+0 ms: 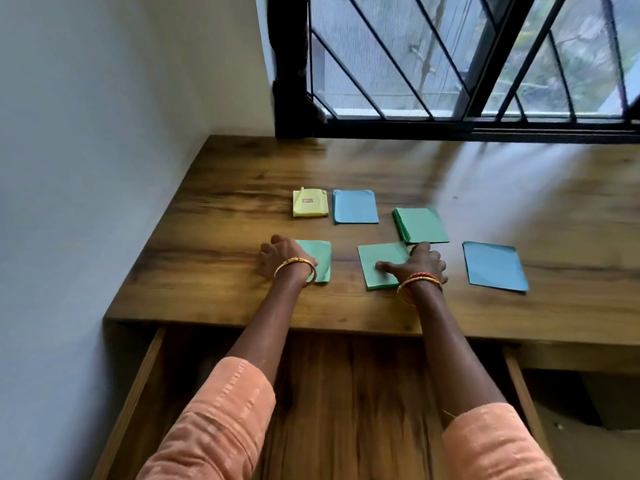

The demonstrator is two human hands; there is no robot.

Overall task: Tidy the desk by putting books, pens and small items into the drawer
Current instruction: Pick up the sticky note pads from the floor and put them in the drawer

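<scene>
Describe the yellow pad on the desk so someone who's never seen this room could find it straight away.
Start at the barred window behind the wooden desk. The yellow pad lies in the far row of paper stacks, at its left end, beside a blue stack. It is the only yellow one, with a small label on top.

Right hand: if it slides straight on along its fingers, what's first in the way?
Probably the green paper stack: the right hand, resting on a green sheet, points away from the person, and its fingertips already reach the stack's near edge. Contact can't be confirmed.
</scene>
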